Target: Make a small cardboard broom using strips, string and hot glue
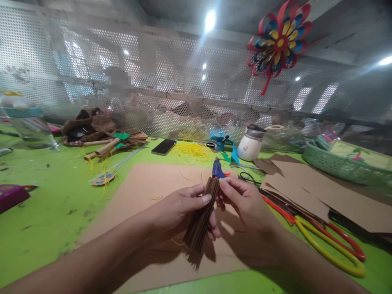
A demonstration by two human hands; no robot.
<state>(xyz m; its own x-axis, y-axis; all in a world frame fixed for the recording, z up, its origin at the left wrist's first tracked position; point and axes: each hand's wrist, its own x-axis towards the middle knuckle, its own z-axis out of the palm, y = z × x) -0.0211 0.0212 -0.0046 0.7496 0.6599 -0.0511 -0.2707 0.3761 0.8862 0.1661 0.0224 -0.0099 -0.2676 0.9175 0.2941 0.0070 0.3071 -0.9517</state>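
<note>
A bundle of thin dark brown strips [200, 222], like fringed paper, is tilted over the brown sheet, its frayed end towards me. My left hand [186, 204] is closed around it, thumb on top and fingers underneath. At the upper right edge of the bundle, my right hand [240, 200] pinches with thumb and fingertips; part of those fingers is hidden. Just beyond the bundle's top end lies a blue glue gun [217, 168] with an orange trigger. The brown cardboard sheet [134, 204] lies flat on the green table under both hands.
Large scissors with yellow and red handles [332, 247] and cut brown card [330, 183] lie at right, near a green basket [343, 161]. Beyond are a phone [164, 147], yellow shreds [192, 151] and a white jar [250, 145]. Paper rolls [107, 148] lie at left.
</note>
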